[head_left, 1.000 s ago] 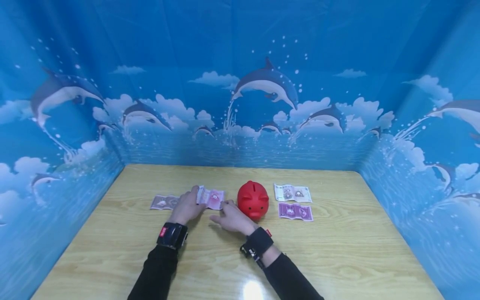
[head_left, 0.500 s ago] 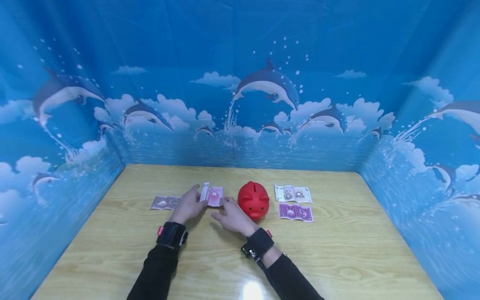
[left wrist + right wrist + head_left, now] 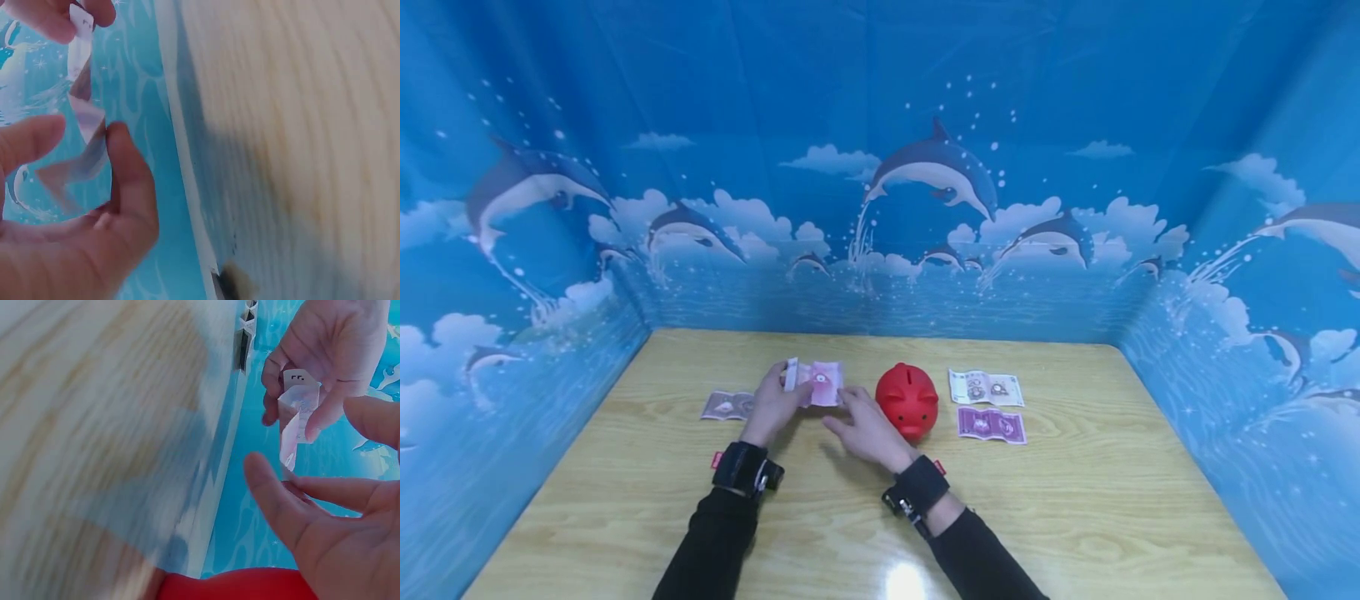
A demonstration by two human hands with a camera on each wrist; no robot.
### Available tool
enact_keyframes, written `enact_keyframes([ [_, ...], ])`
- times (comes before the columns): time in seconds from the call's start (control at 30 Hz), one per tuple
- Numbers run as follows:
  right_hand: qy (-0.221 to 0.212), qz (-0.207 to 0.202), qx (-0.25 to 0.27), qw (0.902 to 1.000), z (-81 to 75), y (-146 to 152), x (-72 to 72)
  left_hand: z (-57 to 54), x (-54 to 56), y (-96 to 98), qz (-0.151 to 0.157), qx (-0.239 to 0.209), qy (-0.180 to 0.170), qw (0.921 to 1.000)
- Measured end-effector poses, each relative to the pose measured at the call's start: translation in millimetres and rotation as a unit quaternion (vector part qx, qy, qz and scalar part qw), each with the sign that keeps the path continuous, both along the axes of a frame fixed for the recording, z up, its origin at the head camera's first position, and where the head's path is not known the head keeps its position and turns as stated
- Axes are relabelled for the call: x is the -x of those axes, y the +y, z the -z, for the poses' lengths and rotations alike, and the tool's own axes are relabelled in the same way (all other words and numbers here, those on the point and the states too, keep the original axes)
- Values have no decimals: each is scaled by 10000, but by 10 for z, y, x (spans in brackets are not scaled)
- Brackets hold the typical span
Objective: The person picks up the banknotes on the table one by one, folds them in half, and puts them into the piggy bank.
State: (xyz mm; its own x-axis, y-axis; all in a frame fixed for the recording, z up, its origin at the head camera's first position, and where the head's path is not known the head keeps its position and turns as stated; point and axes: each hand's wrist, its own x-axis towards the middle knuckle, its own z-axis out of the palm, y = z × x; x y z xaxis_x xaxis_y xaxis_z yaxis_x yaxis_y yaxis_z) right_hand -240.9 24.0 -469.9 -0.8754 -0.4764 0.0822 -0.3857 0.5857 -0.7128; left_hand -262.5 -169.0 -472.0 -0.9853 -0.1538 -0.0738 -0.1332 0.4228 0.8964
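A pink play banknote (image 3: 823,382), creased into zigzag folds, stands between my two hands. My left hand (image 3: 773,408) holds its left part, thumb in front and fingers behind. At the other end, the fingers of my right hand (image 3: 872,429) pinch the note's edge, with the thumb held away from it. The right wrist view shows the folded banknote (image 3: 300,406) edge-on, bridging the hands. Just right of my right hand sits a red piggy bank (image 3: 907,404), its coin slot on top. A greyish-brown banknote (image 3: 725,406) lies left of my left hand, partly covered by it.
Right of the piggy bank, a pale banknote (image 3: 985,387) lies behind a purple banknote (image 3: 992,424). The wooden table (image 3: 1097,492) is enclosed at the back and sides by a blue dolphin-print curtain (image 3: 760,292).
My left hand has shifted slightly away from me and left, and the pink banknote has risen and spread with it. My right hand has moved slightly away from me. The piggy bank stays put.
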Motion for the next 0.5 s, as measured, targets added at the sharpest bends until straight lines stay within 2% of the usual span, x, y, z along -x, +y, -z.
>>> enact_keyframes([
  [0.1,119,115,252,9995,7,-10,16,-13,1,3,-182,-139,110,9997],
  [0.23,-78,255,1104,9935,25,-40,47,-59,-5,16,-225,-429,296,9984],
  [0.37,-561,378,2033,9768,3,-66,33,-98,-7,39,-88,-561,494,9972],
  [0.5,-1010,573,2578,9592,-25,-84,20,-115,-2,60,4,-574,655,9962],
])
